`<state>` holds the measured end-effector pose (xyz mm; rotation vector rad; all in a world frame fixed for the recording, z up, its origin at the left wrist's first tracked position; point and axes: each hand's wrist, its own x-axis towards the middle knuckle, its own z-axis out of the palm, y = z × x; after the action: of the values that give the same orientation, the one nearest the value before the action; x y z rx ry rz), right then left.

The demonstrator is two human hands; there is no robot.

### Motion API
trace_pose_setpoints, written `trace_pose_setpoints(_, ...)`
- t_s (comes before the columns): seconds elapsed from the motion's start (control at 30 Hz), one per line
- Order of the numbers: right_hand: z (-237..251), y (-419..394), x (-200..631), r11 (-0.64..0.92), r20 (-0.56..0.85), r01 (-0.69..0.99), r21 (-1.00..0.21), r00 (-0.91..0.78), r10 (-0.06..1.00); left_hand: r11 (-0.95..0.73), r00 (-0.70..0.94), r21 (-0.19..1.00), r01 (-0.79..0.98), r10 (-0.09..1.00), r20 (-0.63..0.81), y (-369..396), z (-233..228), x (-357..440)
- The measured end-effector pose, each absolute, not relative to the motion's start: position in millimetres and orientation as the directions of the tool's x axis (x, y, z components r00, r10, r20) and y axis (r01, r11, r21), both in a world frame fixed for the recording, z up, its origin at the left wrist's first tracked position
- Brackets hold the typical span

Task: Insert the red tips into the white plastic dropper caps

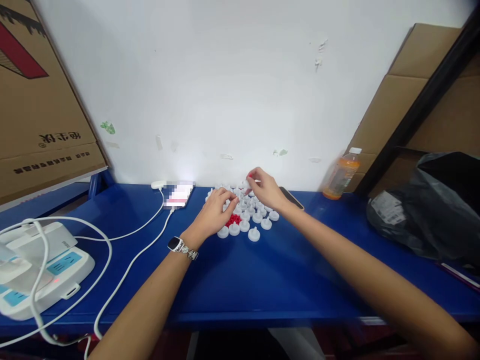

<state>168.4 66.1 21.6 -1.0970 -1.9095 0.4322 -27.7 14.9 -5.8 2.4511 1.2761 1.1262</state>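
Observation:
A pile of white round plastic caps with narrow spouts (254,234) lies on the blue table near the wall. Small red pieces (233,220) form a heap among them. My right hand (264,187) is raised over the far side of the pile, thumb and fingers pinching a white cap with a bit of red showing at it. Over the pile's left side is my left hand (219,207), its fingers curled and the thumb close to the index finger. Whatever those fingertips hold is too small to make out. The left wrist wears a watch (176,244).
A lit phone (180,195) with white cables lies at the left, and a white power strip (71,265) stands nearer. Behind my right wrist rests a dark phone (292,198). An orange drink bottle (341,175) and a black plastic bag (423,205) are at the right.

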Motion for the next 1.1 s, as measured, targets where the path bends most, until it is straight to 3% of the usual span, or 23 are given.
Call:
trace_pose_setpoints(0.17,-3.9,7.1,175.1,0.51,0.445,0.428,-0.746,-0.248,0.86,-0.684,0.399,0.405,0.607,0.703,0.589,2.7,-2.0,-13.9)
trace_pose_setpoints(0.37,-12.1,-10.4,170.2,0.529,0.477,0.308,-0.791,-0.233,0.848,-0.749,0.58,0.198,0.633,0.627,0.52,-4.7,-1.9,-3.8)
trace_pose_setpoints(0.43,-12.0,-12.3,170.4,0.563,0.506,0.288,-0.774,-0.253,0.825,-0.726,0.543,0.23,0.648,0.652,0.529,-3.2,-3.5,-2.6)
trace_pose_setpoints(0.57,-13.3,-14.1,169.8,0.551,0.477,0.238,-0.8,-0.305,0.824,-0.648,0.383,0.428,0.63,0.739,0.554,0.2,-6.5,-3.0)
trace_pose_setpoints(0.67,-13.5,-13.4,166.9,0.429,0.39,0.071,-0.901,-0.305,0.869,-0.659,0.397,0.456,0.598,0.738,0.545,-1.8,-4.2,-5.7)
trace_pose_setpoints(0.77,-10.9,-13.1,164.9,0.187,0.224,-0.132,-0.973,-0.374,0.9,-0.708,0.475,0.383,0.594,0.692,0.543,-6.7,1.8,-9.3)
trace_pose_setpoints(0.87,-7.0,-14.4,164.8,0.002,0.097,-0.204,-0.979,-0.453,0.886,-0.749,0.535,0.313,0.584,0.645,0.545,-8.6,5.1,-10.9)
trace_pose_setpoints(0.97,-4.4,-15.3,164.8,0.124,0.173,-0.145,-0.982,-0.404,0.898,-0.729,0.487,0.413,0.546,0.677,0.552,-5.0,1.8,-8.7)
trace_pose_setpoints(1.03,-3.9,-15.6,164.7,0.353,0.34,-0.015,-0.936,-0.309,0.888,-0.686,0.401,0.558,0.468,0.727,0.558,-0.8,-2.5,-5.7)
trace_pose_setpoints(1.1,-4.0,-16.0,165.1,0.559,0.515,0.175,-0.81,-0.243,0.822,-0.63,0.329,0.691,0.355,0.776,0.538,3.4,-6.6,-3.0)
